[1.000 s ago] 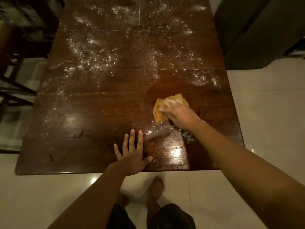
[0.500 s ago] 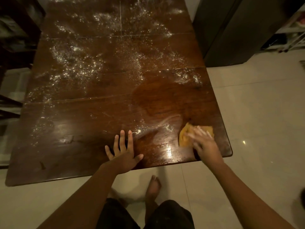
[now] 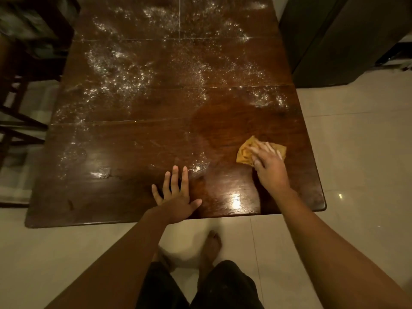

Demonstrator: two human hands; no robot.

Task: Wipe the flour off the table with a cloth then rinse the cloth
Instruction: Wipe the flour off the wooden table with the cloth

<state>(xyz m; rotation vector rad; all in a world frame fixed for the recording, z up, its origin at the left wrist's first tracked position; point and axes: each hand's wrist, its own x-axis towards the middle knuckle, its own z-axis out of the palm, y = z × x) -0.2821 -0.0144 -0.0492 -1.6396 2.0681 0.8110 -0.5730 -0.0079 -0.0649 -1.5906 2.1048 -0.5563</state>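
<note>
Across the tabletop (image 3: 111, 197) from 9 to 12 o'clock, flour (image 3: 116, 72) waits unwiped. At 6 o'clock the left hand (image 3: 176, 197) lies flat, fingers spread. At 4 o'clock the right hand (image 3: 269, 168) presses the cloth (image 3: 244, 153) with straight fingers; only this corner looks clean, and I judge the rinsing is not yet done.

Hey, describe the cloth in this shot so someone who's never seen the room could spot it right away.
Start at the big dark wooden table, dusted with white flour. Go toward its near right corner, where the right hand presses down. Under it lies the cloth, a crumpled yellow-orange rag, the only brightly coloured thing on the wood.
</note>
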